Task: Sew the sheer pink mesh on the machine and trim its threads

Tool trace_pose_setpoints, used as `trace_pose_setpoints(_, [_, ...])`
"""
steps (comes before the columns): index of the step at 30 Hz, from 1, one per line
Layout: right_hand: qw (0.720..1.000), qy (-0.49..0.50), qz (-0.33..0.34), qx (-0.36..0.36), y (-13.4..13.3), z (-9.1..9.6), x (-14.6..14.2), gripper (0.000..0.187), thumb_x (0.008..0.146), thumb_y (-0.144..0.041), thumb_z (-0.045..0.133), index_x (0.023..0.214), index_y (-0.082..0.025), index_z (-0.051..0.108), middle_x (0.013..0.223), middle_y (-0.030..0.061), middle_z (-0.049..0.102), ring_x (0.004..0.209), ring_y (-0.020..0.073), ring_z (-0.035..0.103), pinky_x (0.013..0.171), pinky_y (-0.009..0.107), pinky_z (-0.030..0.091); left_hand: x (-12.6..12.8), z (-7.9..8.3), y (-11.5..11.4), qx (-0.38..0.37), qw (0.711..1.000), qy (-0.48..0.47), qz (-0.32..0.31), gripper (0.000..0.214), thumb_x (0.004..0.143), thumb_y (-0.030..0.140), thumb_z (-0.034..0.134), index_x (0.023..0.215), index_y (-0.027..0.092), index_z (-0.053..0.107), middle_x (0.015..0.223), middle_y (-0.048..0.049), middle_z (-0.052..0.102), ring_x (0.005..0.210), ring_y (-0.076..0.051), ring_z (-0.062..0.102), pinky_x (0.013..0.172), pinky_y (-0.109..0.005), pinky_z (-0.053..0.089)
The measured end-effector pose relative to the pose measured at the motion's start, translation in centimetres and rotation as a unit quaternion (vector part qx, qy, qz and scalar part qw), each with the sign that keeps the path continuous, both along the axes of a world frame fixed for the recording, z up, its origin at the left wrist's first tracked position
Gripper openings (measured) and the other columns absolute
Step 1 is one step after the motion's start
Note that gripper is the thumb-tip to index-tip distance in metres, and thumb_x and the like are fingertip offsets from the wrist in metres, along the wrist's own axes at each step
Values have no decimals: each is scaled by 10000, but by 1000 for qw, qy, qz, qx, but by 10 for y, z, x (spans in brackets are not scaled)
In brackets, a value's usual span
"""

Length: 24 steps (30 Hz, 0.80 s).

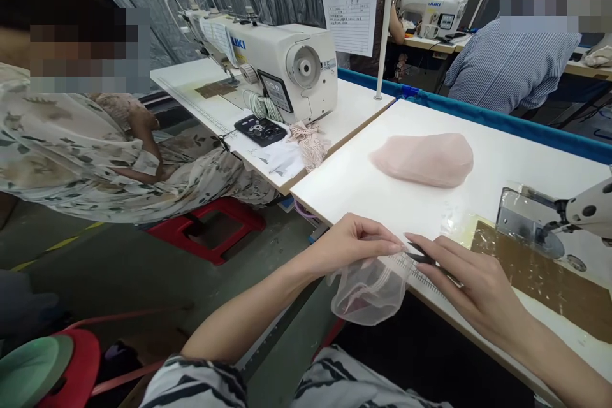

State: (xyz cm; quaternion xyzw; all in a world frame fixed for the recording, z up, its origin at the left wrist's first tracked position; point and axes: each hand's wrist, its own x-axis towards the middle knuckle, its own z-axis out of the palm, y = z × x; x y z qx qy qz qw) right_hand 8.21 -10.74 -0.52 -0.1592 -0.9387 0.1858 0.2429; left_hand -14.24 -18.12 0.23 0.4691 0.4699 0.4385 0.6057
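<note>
My left hand rests at the front edge of the white table and pinches a sheer pale mesh piece that hangs down over the edge. My right hand lies beside it, fingers closed around a thin dark tool, perhaps tweezers or snips, whose tip points at the mesh near my left fingertips. A heap of pink sheer fabric lies further back on the table. To the right are the needle area and presser foot of my sewing machine.
A Juki sewing machine stands on the neighbouring table at left, with lace trim and a control panel beside it. A person in a floral dress sits at left over a red stool. Another person in a striped shirt sits behind.
</note>
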Motion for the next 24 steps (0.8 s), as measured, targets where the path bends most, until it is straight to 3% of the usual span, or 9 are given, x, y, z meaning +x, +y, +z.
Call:
trace_pose_setpoints(7, [1000,-13,-5,16,-4,5,-9,364,981,-228,447,1343,-223,486,772,14,564,565,104,501,496,243,338,1,0,0,-3,1000,13,-8,255,814,370,698,906,137,742,460,41,454,433,-56,335,451,-219,231])
trace_pose_setpoints(11, [997,9,-10,-74,-2,8,-7,342,972,-240,457,1299,-216,555,740,13,581,608,127,560,557,248,428,0,0,0,-4,1000,19,-14,257,813,379,698,890,138,743,450,45,446,419,-52,323,434,-213,218])
trace_pose_setpoints(16, [971,-65,-26,-229,-1,21,-7,370,980,-360,432,1310,-254,560,975,55,671,896,201,632,720,295,509,-1,0,0,7,999,27,-29,262,831,377,679,928,142,741,448,46,447,406,-50,310,420,-207,222])
trace_pose_setpoints(24, [967,-65,-7,-245,-3,25,-13,353,971,-398,434,1241,-276,627,866,51,688,825,218,640,723,342,533,-1,0,-1,6,999,28,-32,262,824,379,686,918,140,742,459,44,465,402,-44,319,417,-194,246])
